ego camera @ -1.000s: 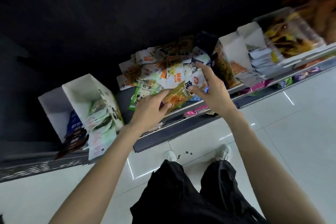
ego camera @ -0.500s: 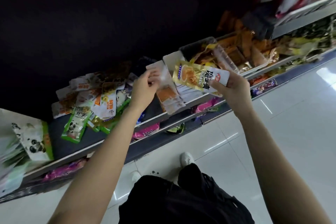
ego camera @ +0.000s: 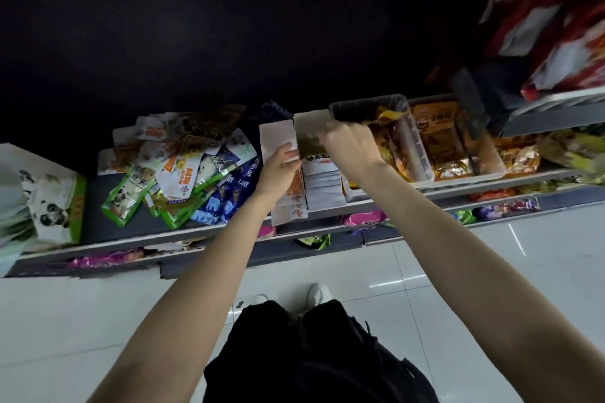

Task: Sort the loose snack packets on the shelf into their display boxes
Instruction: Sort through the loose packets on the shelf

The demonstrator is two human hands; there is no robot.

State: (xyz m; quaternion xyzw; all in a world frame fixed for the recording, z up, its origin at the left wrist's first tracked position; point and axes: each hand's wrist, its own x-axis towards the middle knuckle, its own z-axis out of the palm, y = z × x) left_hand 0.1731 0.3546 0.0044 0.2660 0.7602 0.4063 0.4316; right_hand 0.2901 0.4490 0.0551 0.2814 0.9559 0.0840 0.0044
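On the shelf (ego camera: pixel 137 232), your right hand (ego camera: pixel 352 147) pinches a packet (ego camera: pixel 311 144), upright, long axis vertical, into the white box (ego camera: pixel 314 121) of stacked packets; your left hand (ego camera: pixel 278 170), fingers together, steadies its wall.

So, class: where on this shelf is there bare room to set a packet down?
Bare dark shelf shows between the panda box and the loose packet pile, and along the front edge. The pile, display boxes and clear bins are crowded.

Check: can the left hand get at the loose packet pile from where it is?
Probably yes. The left hand rests on the white display box right beside the loose packet pile, and nothing stands between them on the shelf.
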